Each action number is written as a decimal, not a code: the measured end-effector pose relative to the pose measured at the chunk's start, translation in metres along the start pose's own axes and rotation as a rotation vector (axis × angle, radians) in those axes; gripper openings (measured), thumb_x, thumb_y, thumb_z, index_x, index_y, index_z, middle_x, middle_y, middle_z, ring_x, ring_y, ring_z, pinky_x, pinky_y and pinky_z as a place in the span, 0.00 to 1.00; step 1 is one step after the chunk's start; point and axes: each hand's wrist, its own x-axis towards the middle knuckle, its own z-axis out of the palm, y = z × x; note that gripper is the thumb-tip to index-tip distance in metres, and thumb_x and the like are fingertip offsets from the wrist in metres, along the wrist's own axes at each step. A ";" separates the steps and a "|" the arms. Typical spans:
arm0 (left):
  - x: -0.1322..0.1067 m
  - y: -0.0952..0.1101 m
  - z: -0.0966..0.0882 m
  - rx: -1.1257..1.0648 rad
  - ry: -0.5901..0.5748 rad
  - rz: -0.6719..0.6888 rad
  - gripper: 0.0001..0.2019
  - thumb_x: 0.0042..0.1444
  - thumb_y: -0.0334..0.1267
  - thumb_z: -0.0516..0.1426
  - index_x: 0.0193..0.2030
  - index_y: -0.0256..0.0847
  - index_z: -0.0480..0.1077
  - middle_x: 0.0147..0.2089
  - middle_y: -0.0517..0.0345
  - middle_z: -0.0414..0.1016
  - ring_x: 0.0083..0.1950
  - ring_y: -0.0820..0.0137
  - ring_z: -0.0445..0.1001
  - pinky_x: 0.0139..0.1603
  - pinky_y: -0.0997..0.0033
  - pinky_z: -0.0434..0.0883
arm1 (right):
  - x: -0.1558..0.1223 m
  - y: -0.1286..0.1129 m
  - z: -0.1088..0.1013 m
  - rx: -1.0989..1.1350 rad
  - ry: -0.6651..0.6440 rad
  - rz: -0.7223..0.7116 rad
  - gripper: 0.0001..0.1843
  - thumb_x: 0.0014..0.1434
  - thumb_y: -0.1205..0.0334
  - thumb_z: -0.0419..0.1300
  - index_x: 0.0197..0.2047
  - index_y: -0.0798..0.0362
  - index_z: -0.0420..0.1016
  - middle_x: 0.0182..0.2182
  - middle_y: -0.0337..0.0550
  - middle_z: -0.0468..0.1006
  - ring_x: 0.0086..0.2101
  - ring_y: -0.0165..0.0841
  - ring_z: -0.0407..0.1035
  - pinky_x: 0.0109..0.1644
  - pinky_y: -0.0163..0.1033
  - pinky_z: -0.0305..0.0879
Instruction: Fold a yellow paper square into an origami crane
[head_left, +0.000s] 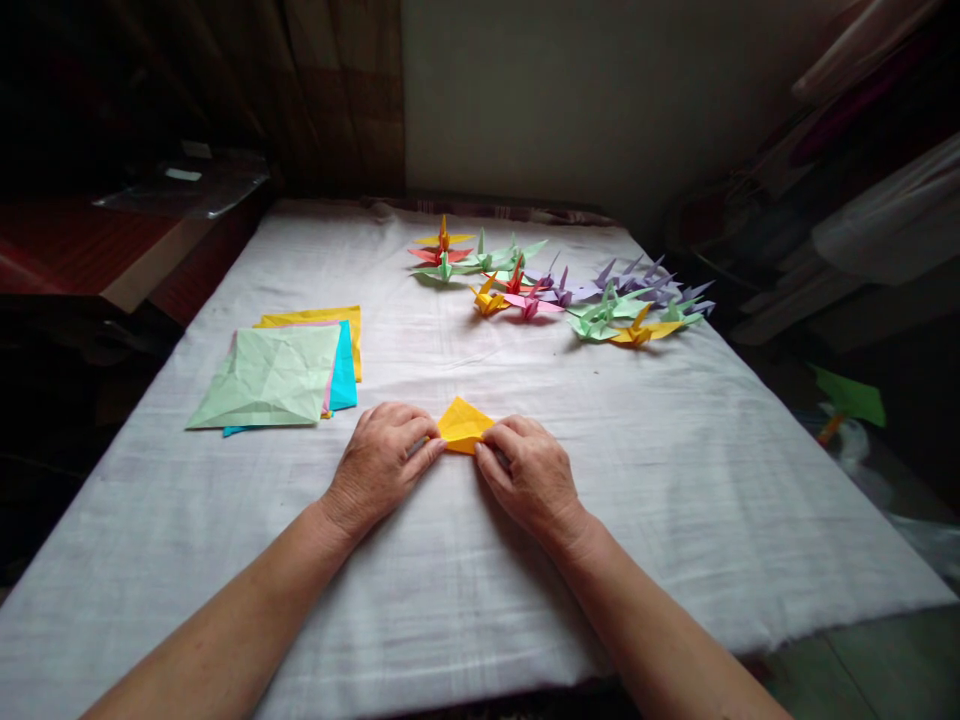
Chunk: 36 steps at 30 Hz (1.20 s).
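A small piece of folded yellow origami paper [463,424] lies on the white cloth, its pointed tip facing away from me. My left hand [388,448] pinches its left corner between thumb and fingers. At the opposite corner, my right hand [529,468] is closed on the paper in the same way. Both hands rest low on the cloth, and their fingertips hide the side corners. Left of my left hand is a stack of creased paper sheets [274,375], pale green on top, with pink, blue and yellow edges showing below.
Several folded paper cranes [530,303] in yellow, red, green, pink and purple stand toward the table's far side. A white cloth [420,600] covers the table. A reddish wooden surface [90,240] with a clear plastic packet [195,185] is at left. Hanging fabric [892,215] is at right.
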 end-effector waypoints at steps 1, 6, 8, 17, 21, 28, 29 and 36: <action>0.001 0.001 0.000 -0.002 0.004 -0.011 0.06 0.63 0.40 0.57 0.37 0.43 0.73 0.43 0.57 0.78 0.47 0.63 0.73 0.52 0.59 0.66 | 0.000 0.000 0.001 -0.001 0.004 0.010 0.07 0.61 0.62 0.58 0.31 0.50 0.73 0.32 0.42 0.76 0.35 0.35 0.69 0.41 0.38 0.61; 0.002 0.003 0.003 0.011 0.008 -0.043 0.04 0.61 0.37 0.58 0.36 0.42 0.72 0.42 0.57 0.78 0.46 0.63 0.72 0.52 0.59 0.66 | 0.001 -0.001 0.004 0.001 0.049 0.045 0.05 0.59 0.64 0.59 0.40 0.52 0.73 0.34 0.43 0.76 0.35 0.36 0.69 0.40 0.38 0.61; 0.002 0.003 0.003 0.022 0.000 -0.054 0.03 0.61 0.37 0.58 0.36 0.42 0.72 0.42 0.57 0.77 0.46 0.63 0.71 0.51 0.59 0.66 | 0.000 -0.001 0.003 0.009 0.038 0.041 0.08 0.59 0.65 0.59 0.43 0.52 0.73 0.35 0.42 0.76 0.36 0.36 0.69 0.41 0.38 0.61; 0.002 0.007 0.003 0.041 -0.008 -0.080 0.06 0.60 0.41 0.59 0.35 0.43 0.70 0.42 0.56 0.76 0.47 0.61 0.70 0.50 0.59 0.64 | 0.006 -0.011 0.003 -0.102 -0.034 0.073 0.10 0.62 0.54 0.60 0.32 0.50 0.74 0.33 0.43 0.75 0.35 0.35 0.67 0.38 0.39 0.56; 0.003 0.006 0.004 0.030 -0.005 -0.090 0.07 0.58 0.43 0.61 0.35 0.44 0.70 0.43 0.56 0.76 0.48 0.61 0.70 0.51 0.58 0.64 | 0.010 -0.013 0.004 -0.137 -0.040 0.091 0.13 0.61 0.51 0.62 0.31 0.50 0.73 0.32 0.42 0.74 0.34 0.36 0.67 0.38 0.40 0.53; 0.005 0.001 0.001 -0.080 -0.020 -0.113 0.02 0.56 0.34 0.59 0.36 0.45 0.73 0.42 0.59 0.77 0.47 0.63 0.71 0.52 0.59 0.64 | 0.005 -0.002 -0.003 -0.002 -0.079 0.126 0.03 0.60 0.60 0.62 0.36 0.50 0.74 0.35 0.40 0.75 0.37 0.34 0.69 0.40 0.38 0.55; 0.005 0.000 0.001 -0.093 -0.022 -0.106 0.03 0.56 0.33 0.58 0.36 0.45 0.73 0.42 0.59 0.77 0.47 0.63 0.71 0.53 0.59 0.65 | 0.004 0.000 -0.004 0.001 -0.081 0.135 0.03 0.60 0.61 0.62 0.37 0.50 0.74 0.35 0.40 0.76 0.37 0.34 0.69 0.40 0.38 0.56; 0.003 -0.012 0.006 -0.132 0.003 -0.087 0.12 0.57 0.30 0.52 0.44 0.44 0.73 0.45 0.56 0.78 0.49 0.64 0.73 0.53 0.59 0.67 | 0.001 0.005 -0.012 -0.107 -0.048 0.175 0.11 0.57 0.57 0.65 0.44 0.49 0.74 0.38 0.44 0.76 0.40 0.38 0.69 0.42 0.40 0.58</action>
